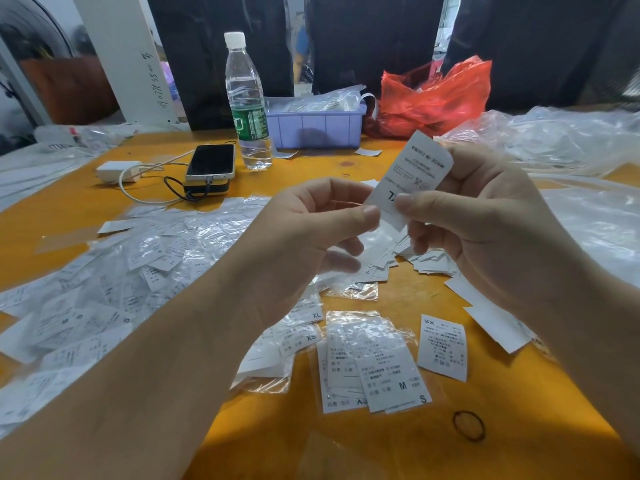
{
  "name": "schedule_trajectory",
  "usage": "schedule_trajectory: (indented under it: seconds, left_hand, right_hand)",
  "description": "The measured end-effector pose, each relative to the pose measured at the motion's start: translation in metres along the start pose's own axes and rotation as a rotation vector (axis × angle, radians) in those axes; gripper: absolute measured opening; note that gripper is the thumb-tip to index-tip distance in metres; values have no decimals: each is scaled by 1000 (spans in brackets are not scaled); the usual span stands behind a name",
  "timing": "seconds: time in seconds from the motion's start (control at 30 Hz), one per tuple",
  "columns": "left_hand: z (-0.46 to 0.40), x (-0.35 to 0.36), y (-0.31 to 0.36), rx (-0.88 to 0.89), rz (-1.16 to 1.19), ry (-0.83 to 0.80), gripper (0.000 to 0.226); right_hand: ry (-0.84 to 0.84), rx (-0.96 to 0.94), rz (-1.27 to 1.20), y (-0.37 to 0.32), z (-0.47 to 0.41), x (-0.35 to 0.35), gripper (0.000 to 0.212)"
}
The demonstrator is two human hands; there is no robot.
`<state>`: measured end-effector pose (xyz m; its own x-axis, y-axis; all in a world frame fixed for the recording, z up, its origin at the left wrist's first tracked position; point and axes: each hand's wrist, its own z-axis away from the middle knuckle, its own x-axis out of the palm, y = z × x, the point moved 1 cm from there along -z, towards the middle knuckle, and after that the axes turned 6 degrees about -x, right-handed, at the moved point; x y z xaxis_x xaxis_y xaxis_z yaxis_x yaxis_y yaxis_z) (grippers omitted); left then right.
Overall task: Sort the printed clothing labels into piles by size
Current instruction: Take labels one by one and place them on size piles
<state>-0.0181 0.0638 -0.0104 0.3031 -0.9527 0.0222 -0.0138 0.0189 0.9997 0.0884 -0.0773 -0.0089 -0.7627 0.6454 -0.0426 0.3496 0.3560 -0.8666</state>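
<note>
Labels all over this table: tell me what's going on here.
A person is sorting clothing labels by size. Both hands hold one label up above the table: the left hand pinches its lower edge, the right hand grips its side. Its size mark ends in XL. A big unsorted heap lies to the left. Small piles lie nearer the person, showing M and S, and a single XS label beside them.

Garment workshop — label-strewn worktable point(346, 161), hanging dark garments point(374, 39).
</note>
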Motion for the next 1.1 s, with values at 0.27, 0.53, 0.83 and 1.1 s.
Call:
schedule_trajectory:
  seconds: [0.27,0.53,0.83,1.1]
  left_hand:
    - [0,0,-2,-34,-112,0,29]
    - [0,0,-3,-44,-168,10,32]
    - [0,0,-3,-22,-188,27,22]
    - [0,-1,-2,-16,-148,30,18]
  right_hand:
    - [-11,-155,263,-6,2,2,25]
    - [-14,-73,138,-1,3,4,52]
    - [-66,35,134,0,0,5,60]
    - [-99,108,101,1,0,5,52]
